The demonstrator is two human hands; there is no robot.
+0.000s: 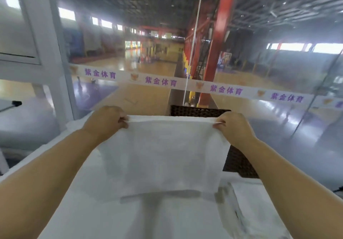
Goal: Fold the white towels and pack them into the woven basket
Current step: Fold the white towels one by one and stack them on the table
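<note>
A white towel (163, 157) hangs stretched in the air between my hands, its lower edge just above the white-covered table (111, 211). My left hand (106, 120) pinches the towel's top left corner. My right hand (233, 125) pinches its top right corner. Behind the towel stands the dark brown woven basket (239, 162); only its far rim and right side show, and its inside is hidden. Another white towel (258, 207) lies on the table at the right, below the basket.
A glass wall (148, 71) with a white banded strip runs right behind the table, looking onto a sports hall. A white window frame post (55, 52) stands at the left. The table's left edge falls off towards the lower left.
</note>
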